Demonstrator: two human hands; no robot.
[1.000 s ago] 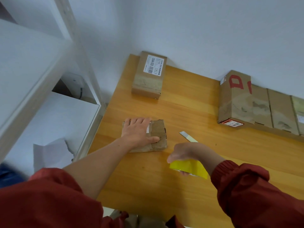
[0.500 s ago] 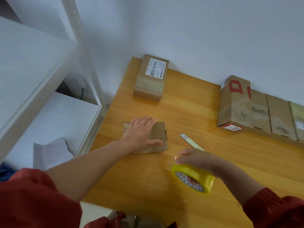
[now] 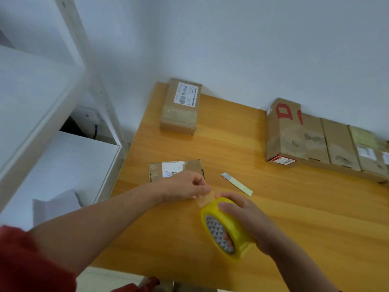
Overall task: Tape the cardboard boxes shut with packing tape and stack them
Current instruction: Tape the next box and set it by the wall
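Packing tape point(image 3: 229, 228), a yellow roll, hangs above the desk point(image 3: 294, 207) toward its near edge. The right hand point(image 3: 248, 220) grips it, fingers curled through the core and thumb over the outside, likely to brace it while the left hand point(image 3: 185, 188) pinches the loose tape end point(image 3: 205, 200) to draw a strip. The small box point(image 3: 176, 168) lies label-up near the left edge, just beyond both hands, so a short pull should reach it; a labelled box point(image 3: 181, 106) sits at the far left corner.

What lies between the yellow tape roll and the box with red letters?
Head view: a thin pale strip lies flat between tape roll and box; otherwise bare table.
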